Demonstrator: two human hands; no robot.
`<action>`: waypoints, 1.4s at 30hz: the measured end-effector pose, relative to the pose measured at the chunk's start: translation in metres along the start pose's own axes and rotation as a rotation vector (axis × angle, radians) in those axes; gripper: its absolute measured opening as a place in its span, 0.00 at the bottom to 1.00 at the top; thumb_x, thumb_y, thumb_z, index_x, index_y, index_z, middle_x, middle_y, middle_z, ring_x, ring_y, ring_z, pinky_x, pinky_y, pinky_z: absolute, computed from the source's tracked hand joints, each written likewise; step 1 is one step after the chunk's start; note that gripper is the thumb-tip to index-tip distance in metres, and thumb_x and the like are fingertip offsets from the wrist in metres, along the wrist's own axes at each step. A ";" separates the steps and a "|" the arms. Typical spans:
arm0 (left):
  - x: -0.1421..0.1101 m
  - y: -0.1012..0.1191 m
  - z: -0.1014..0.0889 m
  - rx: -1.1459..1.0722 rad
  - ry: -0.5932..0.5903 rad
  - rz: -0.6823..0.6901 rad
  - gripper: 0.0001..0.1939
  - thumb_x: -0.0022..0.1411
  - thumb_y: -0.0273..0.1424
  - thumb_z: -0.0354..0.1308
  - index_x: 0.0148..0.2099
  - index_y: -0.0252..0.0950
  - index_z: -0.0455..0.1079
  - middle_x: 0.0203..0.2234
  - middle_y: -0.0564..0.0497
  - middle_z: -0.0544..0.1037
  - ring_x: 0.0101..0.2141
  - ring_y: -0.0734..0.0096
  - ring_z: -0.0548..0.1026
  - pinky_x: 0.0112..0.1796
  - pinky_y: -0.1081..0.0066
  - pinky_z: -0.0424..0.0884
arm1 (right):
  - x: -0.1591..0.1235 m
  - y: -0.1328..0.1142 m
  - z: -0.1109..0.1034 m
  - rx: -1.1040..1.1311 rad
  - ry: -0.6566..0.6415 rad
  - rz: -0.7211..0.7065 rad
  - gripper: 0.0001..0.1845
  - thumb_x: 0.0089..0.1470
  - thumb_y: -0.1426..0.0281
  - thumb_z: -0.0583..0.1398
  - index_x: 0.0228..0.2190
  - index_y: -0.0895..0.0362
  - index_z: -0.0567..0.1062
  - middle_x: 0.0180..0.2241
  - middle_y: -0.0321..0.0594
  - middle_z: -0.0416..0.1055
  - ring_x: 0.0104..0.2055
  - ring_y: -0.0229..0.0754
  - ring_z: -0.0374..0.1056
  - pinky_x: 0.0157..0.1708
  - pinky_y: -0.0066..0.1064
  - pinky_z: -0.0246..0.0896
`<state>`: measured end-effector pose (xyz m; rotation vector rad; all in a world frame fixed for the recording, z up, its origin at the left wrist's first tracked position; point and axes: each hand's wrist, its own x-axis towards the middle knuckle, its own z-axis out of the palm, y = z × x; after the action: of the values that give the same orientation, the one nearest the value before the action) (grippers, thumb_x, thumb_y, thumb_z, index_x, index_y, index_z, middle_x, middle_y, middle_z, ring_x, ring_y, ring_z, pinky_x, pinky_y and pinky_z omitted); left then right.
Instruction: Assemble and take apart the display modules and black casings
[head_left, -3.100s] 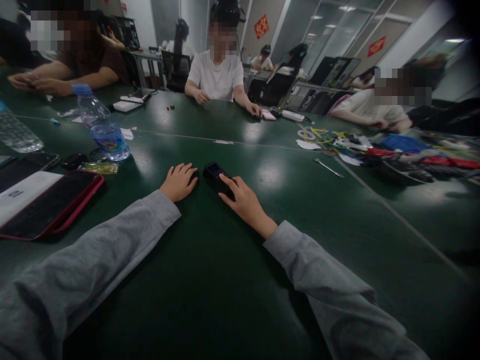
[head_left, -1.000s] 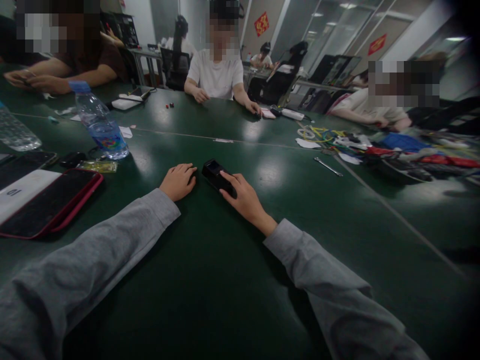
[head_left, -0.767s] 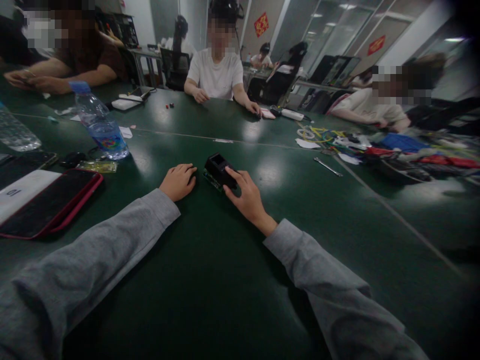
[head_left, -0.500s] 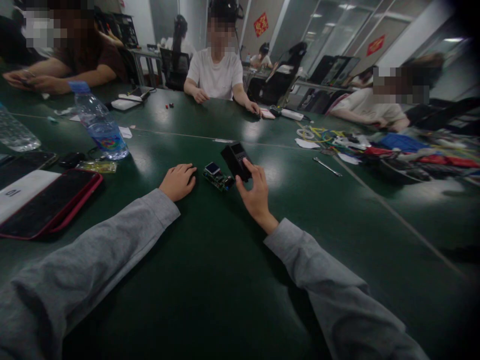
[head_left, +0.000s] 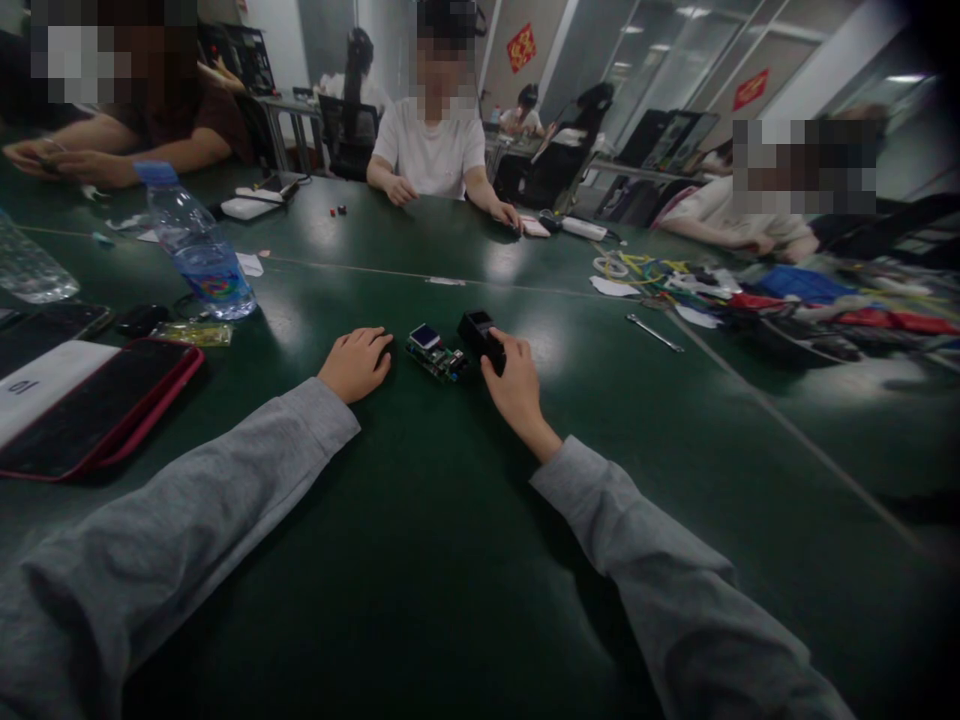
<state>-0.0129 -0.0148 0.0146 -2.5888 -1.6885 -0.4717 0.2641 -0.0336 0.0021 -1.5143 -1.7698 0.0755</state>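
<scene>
A green circuit board with a small screen on its far left end lies bare on the dark green table. Just to its right, my right hand grips a black plastic cover between thumb and fingers. The cover is low, at or close to the tabletop; whether it touches I cannot tell. On the board's left, my left hand rests palm down on the table with fingers stretched out, holding nothing.
On the left stand a water bottle and a second bottle, near a phone in a red case. A wrench and a heap of cables lie right. A person in a white shirt sits opposite.
My right hand has lifted the black cover off the circuit board, moved it right and lowered it beside the board. The board now shows uncovered. My left hand has stayed in place.
</scene>
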 end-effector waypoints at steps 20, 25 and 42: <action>0.001 -0.002 0.002 0.029 0.022 0.015 0.22 0.68 0.36 0.44 0.60 0.34 0.64 0.59 0.41 0.67 0.59 0.56 0.64 0.55 0.54 0.63 | -0.001 -0.002 0.001 -0.117 -0.057 0.017 0.25 0.58 0.69 0.55 0.57 0.55 0.64 0.46 0.50 0.62 0.46 0.53 0.64 0.43 0.49 0.67; 0.000 -0.003 0.003 0.026 0.031 0.016 0.22 0.68 0.36 0.44 0.60 0.34 0.64 0.59 0.41 0.67 0.58 0.56 0.64 0.55 0.54 0.63 | 0.000 -0.010 -0.005 0.111 0.124 -0.073 0.22 0.62 0.65 0.54 0.57 0.51 0.64 0.49 0.47 0.64 0.49 0.50 0.64 0.49 0.49 0.65; 0.000 0.000 0.003 0.024 0.029 0.009 0.22 0.68 0.35 0.44 0.60 0.32 0.64 0.59 0.40 0.67 0.59 0.55 0.63 0.55 0.54 0.62 | -0.008 -0.029 -0.004 0.104 -0.303 -0.394 0.26 0.60 0.63 0.59 0.59 0.48 0.63 0.45 0.43 0.66 0.44 0.46 0.67 0.44 0.41 0.67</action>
<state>-0.0122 -0.0139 0.0121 -2.5591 -1.6628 -0.4824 0.2427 -0.0506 0.0162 -1.1000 -2.2395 0.2043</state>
